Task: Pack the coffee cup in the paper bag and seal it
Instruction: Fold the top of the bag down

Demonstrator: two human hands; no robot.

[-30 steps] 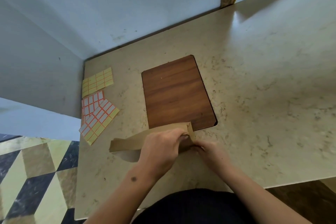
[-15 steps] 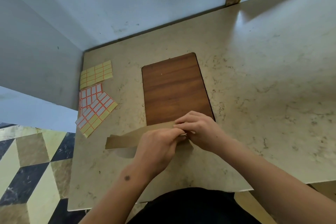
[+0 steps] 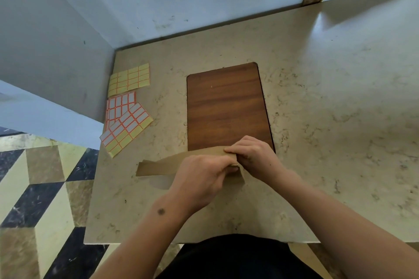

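Brown kraft paper, thin and creased, is pinched between both sets of fingers: the left hand [image 3: 201, 179] curls over the bag [image 3: 163, 164] with thumb and fingertips closed on its folded top edge, and the right hand [image 3: 254, 154] meets it there, fingers bent and pressing the same fold. The bag extends leftward from the fingers, its free end lifted slightly off the table [image 3: 340, 97]. Cup not visible; cannot tell whether it is inside. Judgement: paper is light, limp, tears easily, holds a crease; grip near the fold line, both corners. Beyond the fingers, a wood board [image 3: 226, 106]; far left, label sheets [image 3: 127, 108].
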